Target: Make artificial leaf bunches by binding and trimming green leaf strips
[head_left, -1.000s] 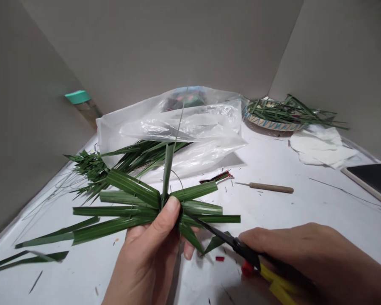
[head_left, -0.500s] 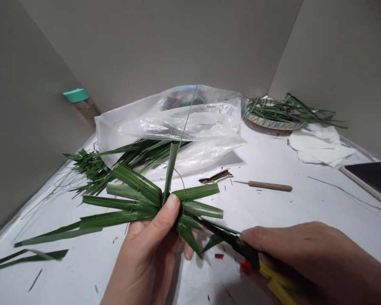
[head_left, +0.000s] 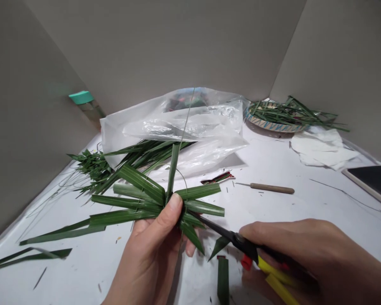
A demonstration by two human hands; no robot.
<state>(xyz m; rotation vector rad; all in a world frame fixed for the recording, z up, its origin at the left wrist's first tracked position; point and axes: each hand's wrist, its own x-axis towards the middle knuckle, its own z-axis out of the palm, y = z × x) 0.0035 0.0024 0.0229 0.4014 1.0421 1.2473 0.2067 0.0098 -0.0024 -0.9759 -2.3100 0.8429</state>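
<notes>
My left hand (head_left: 157, 237) pinches a bunch of green leaf strips (head_left: 130, 218) at its centre, thumb on top. The strips fan out to both sides, most with cut ends, and one stands upright. My right hand (head_left: 298, 254) is closed round a pair of scissors (head_left: 238, 241) with black blades and yellow-and-red handles. The blades look closed, their tip at the lower right strips near my left fingers. A cut leaf piece (head_left: 223, 279) lies on the white table below the scissors. Part of the handles is hidden under my right hand.
Behind the bunch lies a clear plastic bag (head_left: 178, 123) with long leaves (head_left: 146, 152) beside it. A round basket (head_left: 273, 125) of leaf strips, white tissues (head_left: 324, 148), a phone (head_left: 373, 182) and a wooden-handled hook (head_left: 273, 188) are to the right. A bottle with a teal cap (head_left: 81, 97) stands back left.
A leaf piece has come off and now lies below the scissors. The blades, slightly apart before, have come together. Both hands keep hold, and the view has shifted slightly.
</notes>
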